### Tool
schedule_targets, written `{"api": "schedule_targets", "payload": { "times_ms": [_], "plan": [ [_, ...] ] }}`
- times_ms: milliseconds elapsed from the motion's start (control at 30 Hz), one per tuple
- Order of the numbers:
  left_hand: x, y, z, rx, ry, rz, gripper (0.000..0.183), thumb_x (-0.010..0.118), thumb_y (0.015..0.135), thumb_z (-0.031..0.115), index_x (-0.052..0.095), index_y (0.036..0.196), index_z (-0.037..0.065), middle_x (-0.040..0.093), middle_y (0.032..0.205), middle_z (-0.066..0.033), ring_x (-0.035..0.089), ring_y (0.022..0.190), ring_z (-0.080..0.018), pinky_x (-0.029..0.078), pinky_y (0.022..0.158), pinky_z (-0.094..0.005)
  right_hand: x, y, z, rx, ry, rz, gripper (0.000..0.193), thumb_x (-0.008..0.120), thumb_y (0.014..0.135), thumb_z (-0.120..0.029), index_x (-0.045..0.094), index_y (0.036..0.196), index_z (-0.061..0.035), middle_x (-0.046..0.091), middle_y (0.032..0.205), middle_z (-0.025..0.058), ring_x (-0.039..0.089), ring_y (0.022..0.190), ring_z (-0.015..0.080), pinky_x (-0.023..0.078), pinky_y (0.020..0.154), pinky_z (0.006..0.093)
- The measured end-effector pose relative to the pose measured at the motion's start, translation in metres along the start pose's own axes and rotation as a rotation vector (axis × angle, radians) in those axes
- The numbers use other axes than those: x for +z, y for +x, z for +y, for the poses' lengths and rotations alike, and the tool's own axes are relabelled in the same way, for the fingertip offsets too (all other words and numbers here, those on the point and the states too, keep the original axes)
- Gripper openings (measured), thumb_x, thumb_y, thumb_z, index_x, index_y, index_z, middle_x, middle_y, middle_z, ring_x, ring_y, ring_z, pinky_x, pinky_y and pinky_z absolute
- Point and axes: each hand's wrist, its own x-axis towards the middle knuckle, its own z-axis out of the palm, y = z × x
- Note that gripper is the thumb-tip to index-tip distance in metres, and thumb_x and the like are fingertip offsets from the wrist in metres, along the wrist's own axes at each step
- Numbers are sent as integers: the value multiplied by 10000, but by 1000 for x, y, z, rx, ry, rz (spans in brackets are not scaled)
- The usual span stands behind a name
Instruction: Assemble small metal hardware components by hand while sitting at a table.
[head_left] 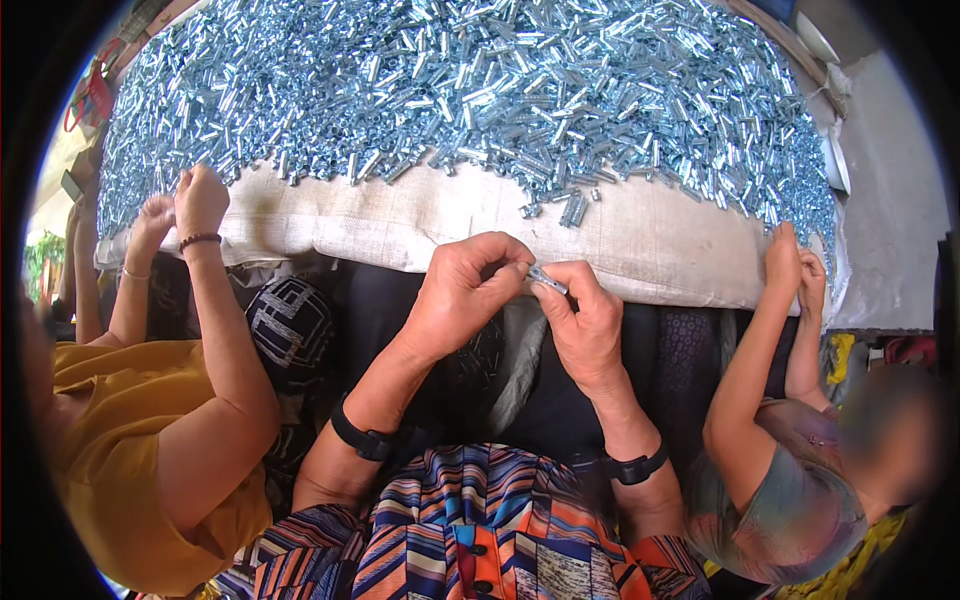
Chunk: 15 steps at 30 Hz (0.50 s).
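In front of my chest, a small silvery metal sleeve [549, 281] is held between both hands, over the near edge of the cloth. My right hand [588, 330] pinches the sleeve with thumb and forefinger. My left hand [455, 300] is closed too, its thumb and fingertips pressed together at the sleeve's upper left end. Whether a smaller part sits between those left fingertips is hidden. Just beyond my hands, a few loose sleeves [573, 210] lie on the pale cloth [400, 215], near a wide heap of shiny bluish metal sleeves [450, 90].
At my left, a person in a mustard top [150, 450] works with raised hands [203, 200] at the heap. Another person [780, 480] sits at my right, hands [790, 265] near the cloth's edge. White dishes [838, 160] stand along the right side.
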Motion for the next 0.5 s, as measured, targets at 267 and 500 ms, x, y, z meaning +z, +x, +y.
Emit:
{"api": "schedule_targets", "payload": {
  "times_ms": [267,500],
  "plan": [
    [1,11,-7,-12,-146,-88,108,621,898,68,650,950,-21,635,818,-28,587,733,-88,482,665,-233,-11,6,7,248,341,-120,110,657,883,-75,578,945,-30,576,659,65,523,598,86,436,548,250],
    [21,23,-17,364,669,106,119,662,725,35,669,842,60,568,825,-93,605,786,-284,496,644,-387,1,22,16,53,-173,-67,119,634,867,-67,527,898,-23,608,708,178,619,657,354,472,573,416]
  ]
}}
